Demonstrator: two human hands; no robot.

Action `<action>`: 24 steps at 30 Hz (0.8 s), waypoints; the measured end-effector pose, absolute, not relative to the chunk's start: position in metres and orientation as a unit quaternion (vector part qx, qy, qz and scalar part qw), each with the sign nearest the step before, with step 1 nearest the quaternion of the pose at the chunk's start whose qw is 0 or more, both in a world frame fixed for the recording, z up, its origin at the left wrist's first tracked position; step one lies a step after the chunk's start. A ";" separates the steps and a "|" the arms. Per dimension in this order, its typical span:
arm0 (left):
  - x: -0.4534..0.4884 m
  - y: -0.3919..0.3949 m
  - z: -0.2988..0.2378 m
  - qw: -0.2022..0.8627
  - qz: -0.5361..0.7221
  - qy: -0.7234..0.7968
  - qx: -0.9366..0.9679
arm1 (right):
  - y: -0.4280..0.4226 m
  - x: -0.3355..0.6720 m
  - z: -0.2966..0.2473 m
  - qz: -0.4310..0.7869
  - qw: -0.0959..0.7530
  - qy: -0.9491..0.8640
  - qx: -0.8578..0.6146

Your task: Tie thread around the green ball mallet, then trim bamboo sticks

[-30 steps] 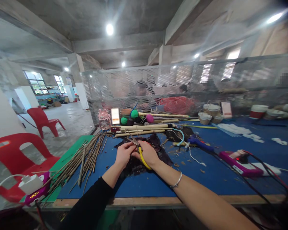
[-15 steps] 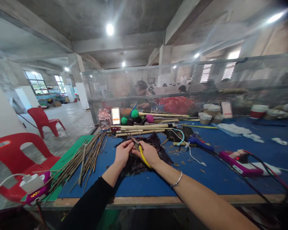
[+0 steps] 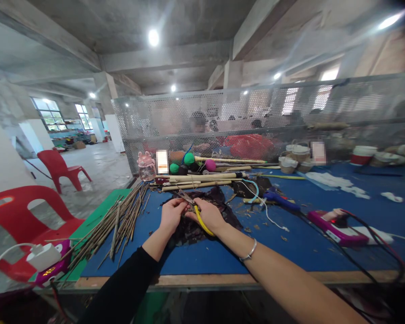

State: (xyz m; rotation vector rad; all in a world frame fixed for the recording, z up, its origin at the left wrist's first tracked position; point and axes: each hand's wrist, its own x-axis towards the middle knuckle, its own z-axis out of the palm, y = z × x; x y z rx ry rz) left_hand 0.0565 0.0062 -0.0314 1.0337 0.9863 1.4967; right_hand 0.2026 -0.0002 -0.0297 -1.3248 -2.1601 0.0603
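My right hand [image 3: 208, 217] is closed round the yellow handle [image 3: 202, 221] of a pair of scissors. The scissors' metal blades [image 3: 185, 195] point away and to the left, slightly parted. Close beside the blades, my left hand [image 3: 171, 217] has its thumb and fingers pinched together; what they hold is too small to make out. Both hands are over a crumpled dark cloth or plastic sheet [image 3: 189, 237] with brown scraps on it. To the left of my left hand lies a loose bundle of thin brown sticks [image 3: 130, 213].
Behind the cloth lie pale poles [image 3: 202, 179], yarn balls [image 3: 189, 159] and a pink bottle [image 3: 146, 166]. A blue-handled tool [image 3: 281, 201], a white cord [image 3: 268, 216] and a purple power strip [image 3: 337, 228] are on the right. A perforated metal screen [image 3: 175, 112] backs the table.
The scissors' blades look a little further apart and tilted lower to the left. Both hands keep nearly the same place, and the view has shifted very slightly.
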 end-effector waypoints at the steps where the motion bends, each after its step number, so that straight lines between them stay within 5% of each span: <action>1: 0.056 0.006 -0.031 0.509 0.622 0.411 0.429 | 0.000 0.202 -0.030 0.022 0.302 -0.812 -0.498; 24: 0.056 0.004 -0.029 0.513 0.593 0.391 0.482 | 0.000 0.202 -0.029 0.072 0.350 -0.805 -0.473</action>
